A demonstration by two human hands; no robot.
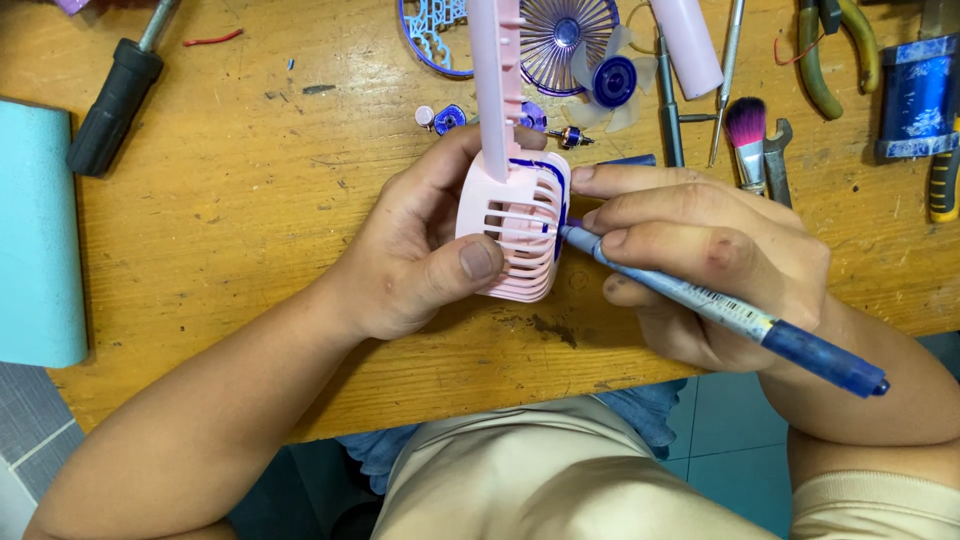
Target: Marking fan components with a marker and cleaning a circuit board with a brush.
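While the left hand (415, 255) clamps the pink fan shell (515, 225) upright near the table's (230, 210) front edge, steadying it, the right hand (700, 265) pinches a blue pen (720, 310), tip at its grille.

Left hand (420, 255): grips a pink slotted fan housing (515, 235), thumb pressed on its front ribs.
Right hand (700, 255): holds a blue pen (720, 310), tip touching the housing's right side, where a blue line is drawn.
Wooden worktop (250, 200): carries everything; hands sit near its front edge.
Back edge: blue fan grille (560, 30), blue propeller (612, 80), pink cylinder (688, 45), pink-tipped brush (746, 125), pliers (830, 45).
Back left corner: black-handled screwdriver (115, 105).
Left edge: light blue box (40, 235).
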